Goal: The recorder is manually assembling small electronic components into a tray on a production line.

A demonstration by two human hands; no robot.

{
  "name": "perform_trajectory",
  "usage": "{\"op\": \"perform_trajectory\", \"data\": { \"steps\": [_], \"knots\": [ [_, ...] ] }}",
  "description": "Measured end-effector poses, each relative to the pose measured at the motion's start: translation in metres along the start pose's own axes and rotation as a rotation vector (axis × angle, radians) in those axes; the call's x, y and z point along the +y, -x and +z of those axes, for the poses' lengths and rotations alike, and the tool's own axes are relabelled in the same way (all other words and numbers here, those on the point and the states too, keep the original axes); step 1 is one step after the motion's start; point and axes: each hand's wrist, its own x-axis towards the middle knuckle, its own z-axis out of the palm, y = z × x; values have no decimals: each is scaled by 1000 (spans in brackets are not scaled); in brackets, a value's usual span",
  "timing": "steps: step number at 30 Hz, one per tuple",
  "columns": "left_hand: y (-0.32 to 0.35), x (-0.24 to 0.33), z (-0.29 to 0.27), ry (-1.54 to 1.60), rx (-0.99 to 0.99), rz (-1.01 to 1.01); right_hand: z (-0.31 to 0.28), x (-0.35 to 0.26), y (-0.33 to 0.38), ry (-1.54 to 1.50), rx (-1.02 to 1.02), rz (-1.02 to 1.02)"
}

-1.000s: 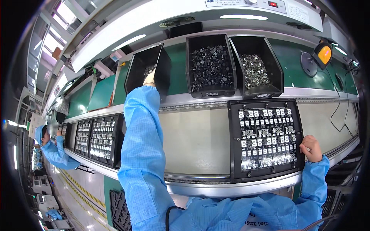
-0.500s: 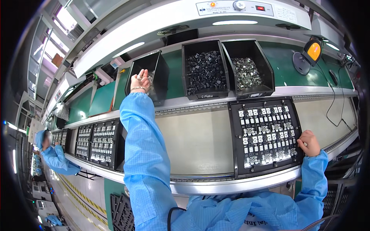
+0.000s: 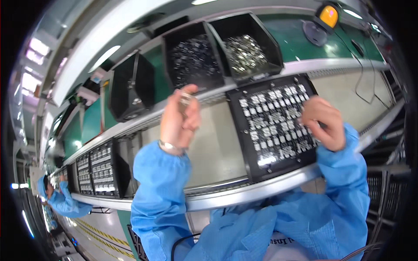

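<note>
From the head camera, the room is long and bright, with a shiny floor [image 3: 102, 237] that has yellow and black stripes. A co-worker [image 3: 69, 204] in blue is far off to the left. A green bench top [image 3: 294, 34] runs along the back, and a yellow lamp [image 3: 328, 16] is at its right end. Three black bins are on the bench. The left bin [image 3: 146, 80] is a bit apart from the others. The middle bin [image 3: 185, 35] has lots of dark bits [image 3: 193, 56], and the right bin [image 3: 267, 48] has shiny metal bits [image 3: 244, 54].

In front is a pale, flat strip [image 3: 217, 150]. The black tray [image 3: 274, 169] lies on it, to the right, with rows of little boards [image 3: 278, 115] inside.

The left hand [image 3: 180, 117] is up over the strip, just in front of the middle bin. Its fingers are curled in. Something small and shiny [image 3: 186, 98] shows by the fingers, but it is too blurry to tell if the hand holds it. The right hand [image 3: 324, 119] is at the tray's right side, with bent fingers over the edge. I can't tell if they touch the boards or hold anything.
</note>
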Motion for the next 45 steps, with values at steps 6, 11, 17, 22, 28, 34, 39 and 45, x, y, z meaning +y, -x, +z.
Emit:
{"op": "perform_trajectory", "data": {
  "steps": [6, 11, 17, 22, 28, 34, 39, 45],
  "knots": [
    [17, -87, 46, -141, -21, -120, 78, -11, -38, -323, -75, 146],
    [23, -107, 55, -159, 19, -103, 99, 1, -26, -277, -72, 234],
    [29, -103, 34, -73, -3, -144, 97, 1, -24, -796, -37, 707],
    [27, -101, -6, -6, 121, -171, 91, 16, -21, -930, -64, 773],
    [37, -115, -24, 253, 141, -542, 79, 30, -36, -1151, -4, 844],
    [38, -112, -27, 357, -60, -557, 87, 36, -68, -721, -21, 753],
    [39, -108, -27, 385, -83, -595, 124, 53, -82, -284, -194, 430],
    [34, -99, -34, 397, -13, -601, 146, 51, -86, 58, -254, 294]
  ]
}}
